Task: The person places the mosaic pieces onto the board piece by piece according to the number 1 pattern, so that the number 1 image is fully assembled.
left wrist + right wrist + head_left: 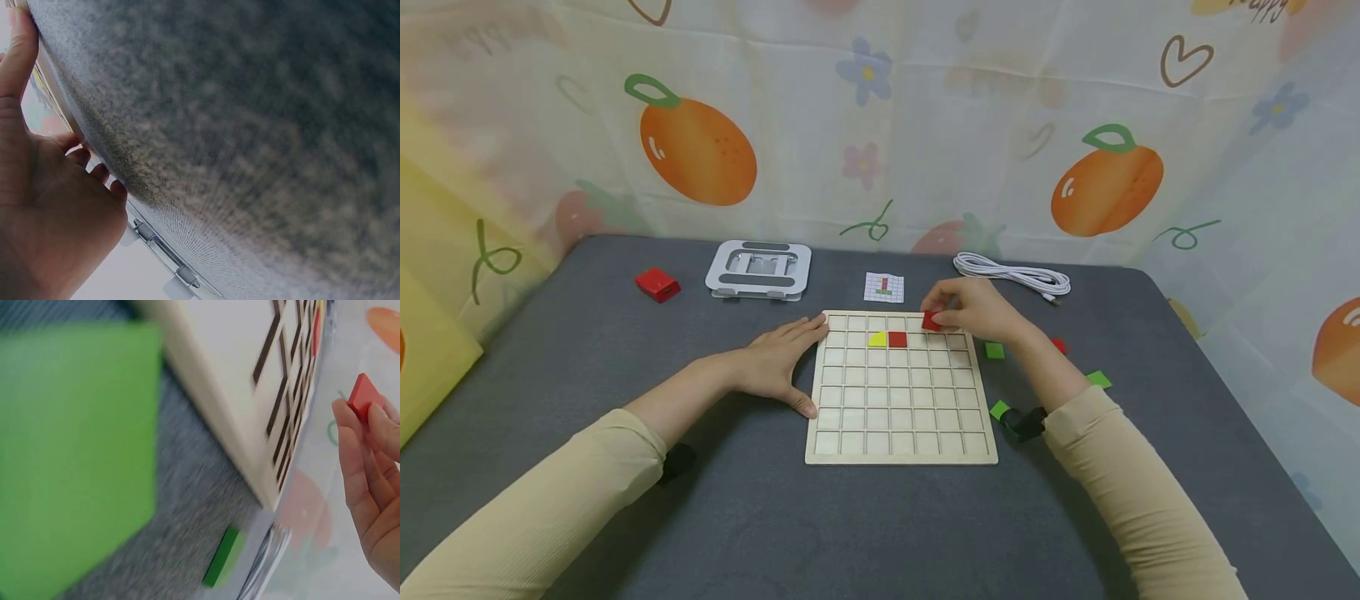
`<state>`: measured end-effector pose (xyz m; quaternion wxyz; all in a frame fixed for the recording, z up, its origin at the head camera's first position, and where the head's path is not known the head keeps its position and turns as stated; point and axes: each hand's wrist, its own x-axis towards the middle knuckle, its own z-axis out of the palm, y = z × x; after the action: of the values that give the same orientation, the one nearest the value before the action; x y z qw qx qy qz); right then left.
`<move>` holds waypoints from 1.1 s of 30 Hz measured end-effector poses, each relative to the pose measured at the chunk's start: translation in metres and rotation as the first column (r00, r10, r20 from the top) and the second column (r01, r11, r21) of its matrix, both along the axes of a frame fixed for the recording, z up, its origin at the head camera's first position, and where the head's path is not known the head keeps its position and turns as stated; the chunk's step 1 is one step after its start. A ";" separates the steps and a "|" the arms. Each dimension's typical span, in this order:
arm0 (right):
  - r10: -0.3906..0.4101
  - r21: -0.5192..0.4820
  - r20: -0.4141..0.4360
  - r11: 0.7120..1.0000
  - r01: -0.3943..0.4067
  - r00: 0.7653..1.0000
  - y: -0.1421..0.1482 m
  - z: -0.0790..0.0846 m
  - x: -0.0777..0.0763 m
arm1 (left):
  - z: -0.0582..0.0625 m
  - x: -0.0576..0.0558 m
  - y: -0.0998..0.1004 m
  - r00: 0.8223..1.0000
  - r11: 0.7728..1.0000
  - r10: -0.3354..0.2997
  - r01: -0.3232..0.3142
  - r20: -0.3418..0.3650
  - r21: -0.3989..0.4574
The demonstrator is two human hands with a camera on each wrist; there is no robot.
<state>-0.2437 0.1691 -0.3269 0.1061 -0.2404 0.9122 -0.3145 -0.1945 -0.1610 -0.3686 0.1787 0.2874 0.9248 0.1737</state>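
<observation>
A pale wooden grid board (901, 457) lies on the dark table. In its upper part sit a yellow piece (877, 339) with a cut corner and, beside it, a red square tile (897, 339). My left hand (772, 360) rests along the board's left edge, thumb and fingers spread, fingertips at the rim. Over the board's upper right corner my right hand (973, 308) pinches another red tile (365, 397) between thumb and fingers. The right wrist view shows that tile tilted, one corner pointing up.
Green tiles (995, 351) and a red one (1059, 345) lie right of the board, partly behind the right arm. Behind the board are a small printed grid card (883, 287), a coiled white cable (1011, 273), a white folding stand (758, 270) and a red block (657, 284).
</observation>
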 end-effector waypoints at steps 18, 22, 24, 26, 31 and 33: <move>0.033 -0.012 0.064 0.999 -0.033 0.997 -0.035 0.001 0.003 | -0.001 0.000 0.000 1.000 1.000 0.004 -0.004 0.000 0.002; 0.063 0.039 0.089 0.997 -0.066 0.994 -0.041 -0.002 0.004 | 0.000 0.001 0.000 1.000 1.000 0.004 -0.004 0.007 -0.001; 0.076 0.063 0.098 0.995 -0.082 0.992 -0.043 -0.002 0.005 | 0.000 0.001 0.000 1.000 1.000 0.003 -0.003 0.010 -0.001; 0.086 0.085 0.105 0.992 -0.095 0.991 -0.045 -0.003 0.005 | 0.000 0.001 0.000 1.000 1.000 0.004 -0.004 0.011 -0.002; 0.116 0.115 0.117 0.985 -0.129 0.986 -0.045 -0.004 0.005 | 0.001 0.001 -0.001 1.000 1.000 0.006 -0.006 0.012 -0.004; 0.123 0.117 0.115 0.984 -0.136 0.986 -0.045 -0.003 0.006 | 0.001 0.001 -0.001 1.000 1.000 0.007 -0.007 0.013 -0.003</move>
<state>-0.2381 0.1239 -0.3299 0.1901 -0.2749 0.9054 -0.2617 -0.1937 -0.1618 -0.3678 0.1847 0.2826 0.9249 0.1748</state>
